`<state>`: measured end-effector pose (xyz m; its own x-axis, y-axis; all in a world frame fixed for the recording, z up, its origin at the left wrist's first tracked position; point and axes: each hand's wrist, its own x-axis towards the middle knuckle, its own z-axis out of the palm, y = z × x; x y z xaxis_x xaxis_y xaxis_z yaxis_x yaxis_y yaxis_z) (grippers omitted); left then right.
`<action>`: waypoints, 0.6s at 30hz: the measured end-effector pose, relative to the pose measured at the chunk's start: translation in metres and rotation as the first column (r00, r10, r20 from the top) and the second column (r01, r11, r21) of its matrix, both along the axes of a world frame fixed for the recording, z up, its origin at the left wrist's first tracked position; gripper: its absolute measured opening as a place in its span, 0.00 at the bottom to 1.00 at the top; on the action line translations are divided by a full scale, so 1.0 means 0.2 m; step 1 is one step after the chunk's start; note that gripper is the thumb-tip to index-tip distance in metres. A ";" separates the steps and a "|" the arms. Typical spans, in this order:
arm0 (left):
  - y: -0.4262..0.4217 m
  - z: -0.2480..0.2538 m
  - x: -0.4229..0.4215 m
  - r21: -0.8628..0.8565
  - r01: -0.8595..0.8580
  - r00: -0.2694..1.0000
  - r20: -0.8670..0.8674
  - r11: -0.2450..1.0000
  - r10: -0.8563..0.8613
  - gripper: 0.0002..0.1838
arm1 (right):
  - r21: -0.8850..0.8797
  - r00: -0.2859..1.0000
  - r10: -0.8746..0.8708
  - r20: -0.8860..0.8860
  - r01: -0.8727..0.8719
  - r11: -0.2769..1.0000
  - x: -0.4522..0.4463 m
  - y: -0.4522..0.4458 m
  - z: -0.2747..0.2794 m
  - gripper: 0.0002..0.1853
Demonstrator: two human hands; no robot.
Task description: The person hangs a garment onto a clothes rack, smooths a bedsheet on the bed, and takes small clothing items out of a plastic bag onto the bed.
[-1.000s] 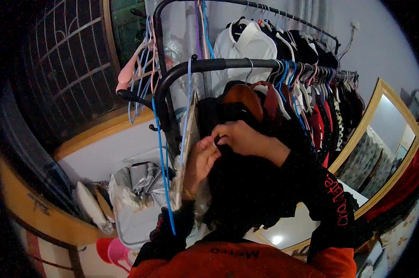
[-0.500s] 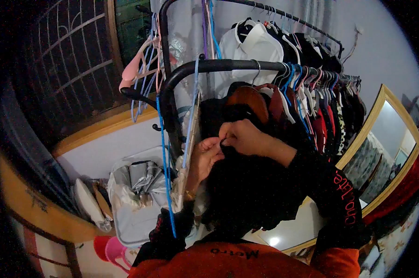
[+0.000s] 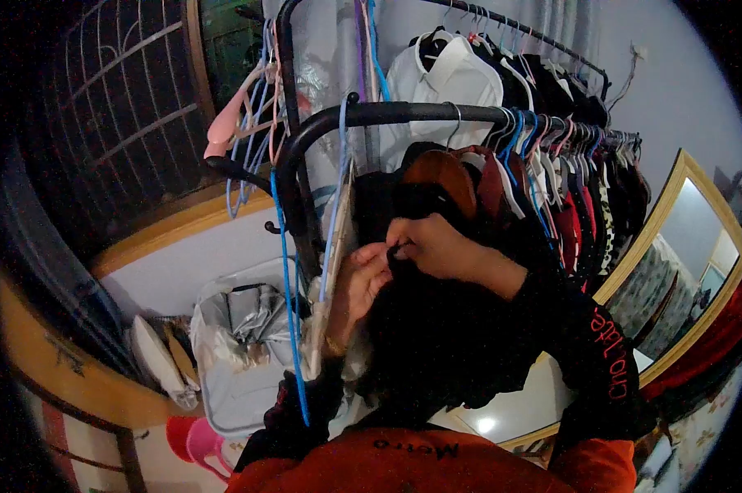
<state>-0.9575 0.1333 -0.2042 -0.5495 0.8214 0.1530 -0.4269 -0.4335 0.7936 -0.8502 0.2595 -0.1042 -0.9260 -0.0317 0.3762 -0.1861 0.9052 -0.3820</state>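
Note:
A black garment [image 3: 445,337] hangs down in front of me, with its upper edge between my hands. My left hand [image 3: 361,283] pinches that edge with its fingertips, palm turned partly toward me. Close against it, my right hand [image 3: 438,248] is closed on the same spot of black cloth. The fingertips of both hands nearly touch, and whatever small detail lies between them is too dark to make out. Just behind the hands, a brown and black garment [image 3: 441,177] hangs from the front rail.
A black clothes rack [image 3: 371,117] carries many garments on hangers. Pink hangers [image 3: 231,119] and a blue hanger [image 3: 293,329] hang at its left end. Below stands a grey plastic bin [image 3: 231,403]. A wood-framed mirror [image 3: 691,222] leans at the right; a barred window [image 3: 124,107] is at the left.
My hands stay together on the black garment, with only tiny finger movement. The view has shifted very slightly, and the hangers at the left end appear a little farther left.

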 end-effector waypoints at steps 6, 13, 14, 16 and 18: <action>0.01 0.02 0.01 0.025 0.060 0.998 0.019 0.998 -0.061 0.09 | 0.008 0.985 -0.128 0.117 0.128 0.992 -0.01 0.00 0.04 0.09; -0.02 0.01 0.00 -0.030 -0.020 0.991 0.134 0.999 0.023 0.11 | -0.230 0.982 -0.075 0.174 0.114 0.966 0.00 0.01 0.03 0.16; -0.01 -0.01 -0.01 -0.032 -0.020 0.991 0.135 0.999 0.024 0.11 | -0.166 0.989 -0.080 0.126 0.101 0.981 -0.01 0.02 0.00 0.17; 0.02 -0.03 -0.03 -0.019 -0.019 1.000 0.009 1.000 0.019 0.12 | -0.100 0.994 -0.081 0.078 0.088 0.991 -0.01 0.02 -0.02 0.18; 0.01 -0.03 0.00 -0.020 -0.071 0.997 -0.003 0.997 0.071 0.12 | -0.107 0.995 -0.080 0.058 0.086 0.990 -0.01 0.01 -0.02 0.18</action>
<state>-0.9578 0.1361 -0.2104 -0.6062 0.7832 0.1381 -0.3939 -0.4465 0.8034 -0.8525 0.2609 -0.1080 -0.9426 0.0851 0.3229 -0.0885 0.8688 -0.4873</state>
